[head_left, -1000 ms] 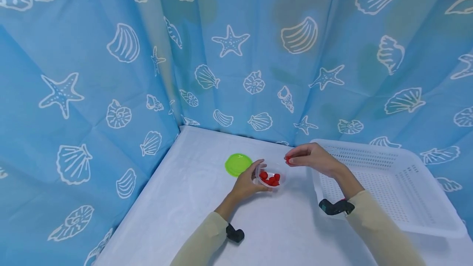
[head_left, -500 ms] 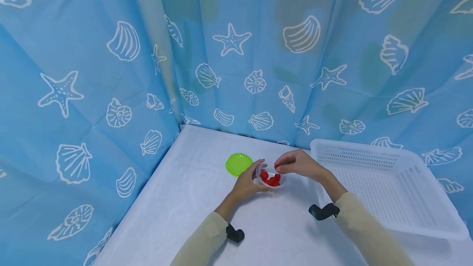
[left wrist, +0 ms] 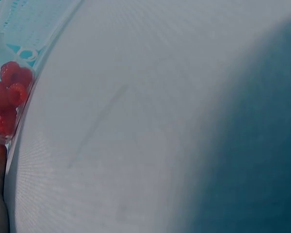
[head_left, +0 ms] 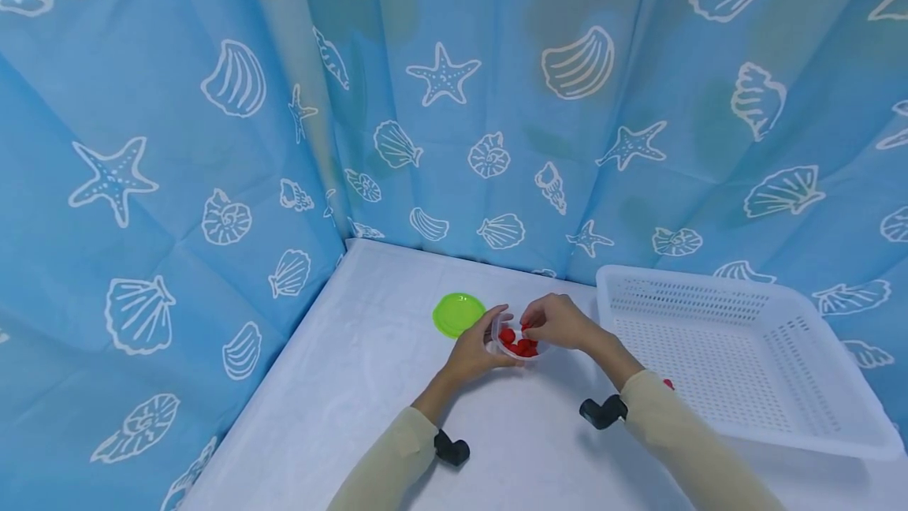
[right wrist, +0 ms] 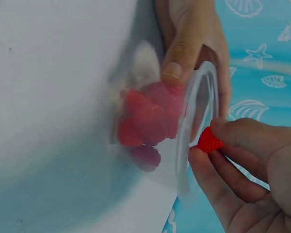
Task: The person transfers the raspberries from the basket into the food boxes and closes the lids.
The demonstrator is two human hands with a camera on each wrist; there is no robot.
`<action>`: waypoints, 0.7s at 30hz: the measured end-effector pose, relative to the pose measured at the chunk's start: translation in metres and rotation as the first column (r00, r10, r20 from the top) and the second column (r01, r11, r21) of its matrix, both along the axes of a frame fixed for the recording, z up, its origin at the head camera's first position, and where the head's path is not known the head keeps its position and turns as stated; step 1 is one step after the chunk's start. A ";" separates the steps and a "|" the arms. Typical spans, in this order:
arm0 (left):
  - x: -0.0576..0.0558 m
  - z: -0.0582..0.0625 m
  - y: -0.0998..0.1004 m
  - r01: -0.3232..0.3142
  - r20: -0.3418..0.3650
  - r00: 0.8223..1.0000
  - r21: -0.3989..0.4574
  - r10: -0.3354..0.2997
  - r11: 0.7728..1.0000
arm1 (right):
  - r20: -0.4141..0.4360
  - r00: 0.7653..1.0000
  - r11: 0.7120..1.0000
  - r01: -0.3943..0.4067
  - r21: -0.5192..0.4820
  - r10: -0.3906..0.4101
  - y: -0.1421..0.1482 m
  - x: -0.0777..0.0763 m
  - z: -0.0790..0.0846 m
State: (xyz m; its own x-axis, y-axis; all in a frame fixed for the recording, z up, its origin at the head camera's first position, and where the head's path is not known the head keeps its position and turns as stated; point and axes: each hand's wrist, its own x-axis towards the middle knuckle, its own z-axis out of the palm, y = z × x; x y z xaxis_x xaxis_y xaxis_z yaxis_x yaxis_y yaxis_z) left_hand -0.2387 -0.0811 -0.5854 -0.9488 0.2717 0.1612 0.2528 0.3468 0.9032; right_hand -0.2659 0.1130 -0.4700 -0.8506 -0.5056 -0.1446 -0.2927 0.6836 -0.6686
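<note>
My left hand grips a small clear plastic tub around its side, thumb toward me, on the white table. Several raspberries lie inside the tub. At the tub's mouth my right hand pinches one raspberry between thumb and fingertips, just at the rim. A round green lid lies flat on the table, just beyond the left hand.
To the right stands a large white perforated basket. A bit of red, likely a raspberry, shows in it beside the right sleeve. Blue shell-patterned curtains hang behind and at the left.
My right hand has moved left and slightly down with the raspberry, from beside the tub to its mouth. The left hand, tub and lid have stayed in place.
</note>
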 end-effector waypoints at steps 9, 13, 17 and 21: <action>0.001 0.001 0.001 0.001 0.002 1.000 0.002 -0.001 1.000 | -0.035 0.999 0.996 -0.001 0.089 0.004 -0.008 0.003 -0.002; 0.003 0.005 0.001 -0.006 0.015 1.000 -0.003 0.006 1.000 | -0.043 0.999 0.997 0.012 0.070 -0.009 -0.006 0.003 -0.003; 0.004 0.007 0.001 -0.012 0.012 1.000 -0.009 0.012 1.000 | -0.042 0.999 0.999 0.035 0.033 -0.034 0.000 0.003 0.001; 0.004 0.007 0.001 -0.013 0.010 1.000 -0.012 0.013 1.000 | -0.052 0.998 0.999 0.032 -0.008 -0.033 0.012 0.001 0.006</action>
